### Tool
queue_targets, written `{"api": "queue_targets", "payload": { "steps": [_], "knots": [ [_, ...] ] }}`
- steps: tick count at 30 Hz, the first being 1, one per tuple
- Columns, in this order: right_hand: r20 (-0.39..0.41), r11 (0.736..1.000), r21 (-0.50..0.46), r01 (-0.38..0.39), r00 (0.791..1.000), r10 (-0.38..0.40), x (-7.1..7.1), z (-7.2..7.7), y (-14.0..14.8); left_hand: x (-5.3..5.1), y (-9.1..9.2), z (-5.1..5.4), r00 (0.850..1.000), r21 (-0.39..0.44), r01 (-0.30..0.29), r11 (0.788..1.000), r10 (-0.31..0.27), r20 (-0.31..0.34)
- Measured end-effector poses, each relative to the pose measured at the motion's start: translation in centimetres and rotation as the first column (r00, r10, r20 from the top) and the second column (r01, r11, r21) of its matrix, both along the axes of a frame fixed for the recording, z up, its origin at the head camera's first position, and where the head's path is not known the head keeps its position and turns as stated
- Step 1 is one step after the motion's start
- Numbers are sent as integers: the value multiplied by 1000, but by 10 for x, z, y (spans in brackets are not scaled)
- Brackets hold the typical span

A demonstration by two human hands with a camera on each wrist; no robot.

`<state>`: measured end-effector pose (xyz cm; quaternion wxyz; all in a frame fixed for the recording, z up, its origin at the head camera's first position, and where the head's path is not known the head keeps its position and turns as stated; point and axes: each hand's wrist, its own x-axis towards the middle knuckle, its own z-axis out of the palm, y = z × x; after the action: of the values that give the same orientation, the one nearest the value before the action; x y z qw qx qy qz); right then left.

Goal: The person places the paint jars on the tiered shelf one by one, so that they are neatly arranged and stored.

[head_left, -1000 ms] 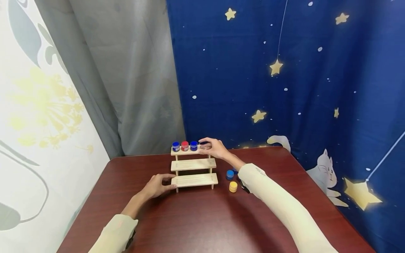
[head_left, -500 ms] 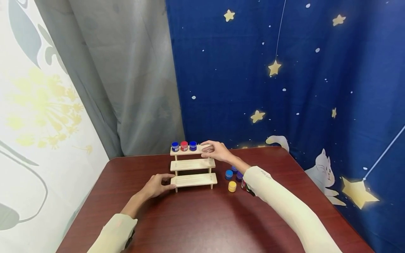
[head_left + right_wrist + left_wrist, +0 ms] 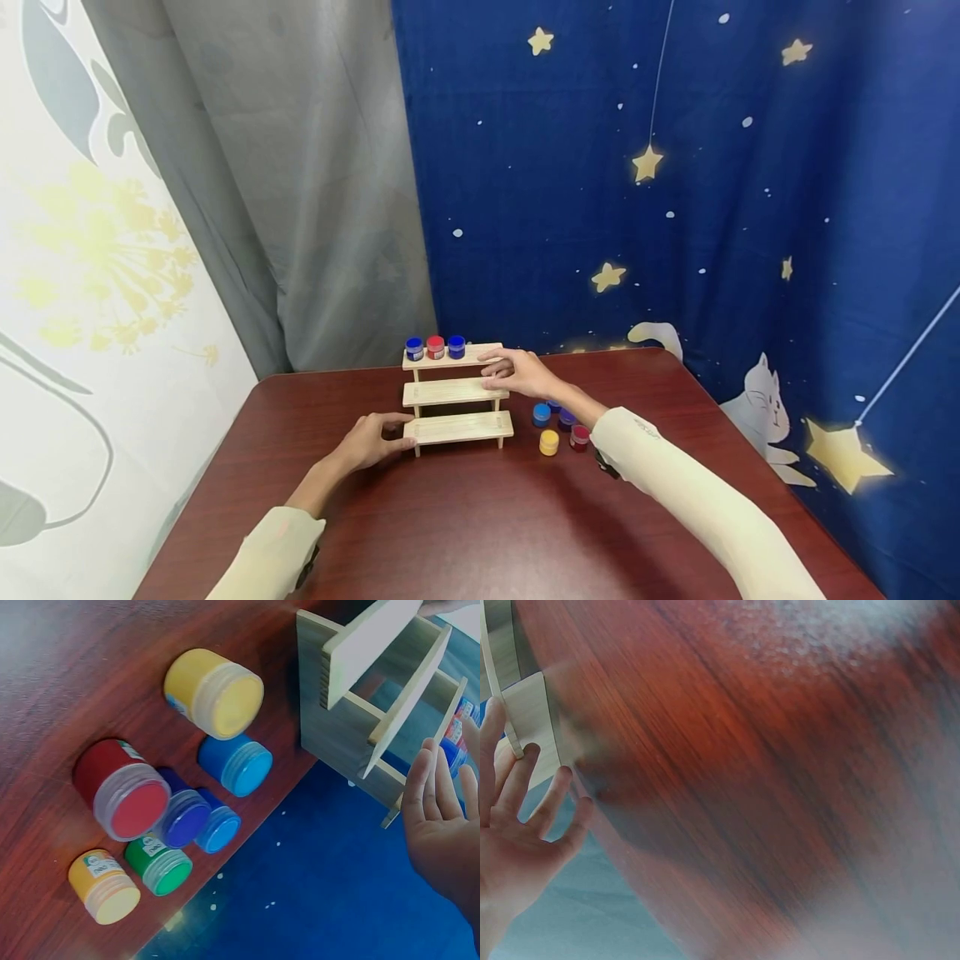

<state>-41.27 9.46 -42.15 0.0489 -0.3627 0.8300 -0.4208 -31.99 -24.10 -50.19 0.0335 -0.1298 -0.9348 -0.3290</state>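
Curtains: navy star-print curtain [image 3: 510, 192] and gray curtain [image 3: 322, 192] hang behind, probably just backdrop.
Surface: reddish-brown wood-grain surface [image 3: 442, 525], carries everything; flat, so stand and jars sit level.
Stand: three-tier wooden stand [image 3: 459, 429], near far edge, steps facing person; likely set so no tier blocks another.
Left hand: left hand [image 3: 371, 440] at stand's left end, thumb and index finger pinching end of lowest shelf; looks like bracing, keeps stand from sliding.
Right hand: right hand [image 3: 521, 372] by stand's right end, around top and middle shelves; fingers loosely bent, nothing between them. Contact with wood: cannot tell.
Surface jars: right of stand, upright, loose cluster, probably there for easy right-hand reach. Yellow jar [image 3: 214, 694], dark red jar [image 3: 124, 787], blue jar [image 3: 236, 765], purple jar [image 3: 182, 814], second blue jar [image 3: 219, 829], green jar [image 3: 159, 864], orange-yellow jar [image 3: 103, 886].
Shelf jars: dark blue jar [image 3: 415, 348], bright red jar [image 3: 435, 347], another dark blue jar [image 3: 456, 347]; upright row from top shelf's left end, small gaps, seemingly spaced to show each.
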Motion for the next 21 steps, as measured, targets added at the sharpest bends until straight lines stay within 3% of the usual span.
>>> {"api": "queue_targets", "payload": {
  "steps": [4, 12, 21],
  "knots": [
    [24, 1000, -3, -17, 1000, 17, 4, -5, 8, 0, 1, 0, 1000, 1, 4, 1000, -4, 4],
    [-14, 1000, -20, -23, 1000, 23, 10, -14, 23, -1, -1, 2, 1000, 4, 21, 1000, -21, -16],
    [74, 1000, -7, -12, 997, 12, 19, -24, 41, 1, -2, 1, 1000, -4, 13, 1000, -13, -8]
  ]
}}
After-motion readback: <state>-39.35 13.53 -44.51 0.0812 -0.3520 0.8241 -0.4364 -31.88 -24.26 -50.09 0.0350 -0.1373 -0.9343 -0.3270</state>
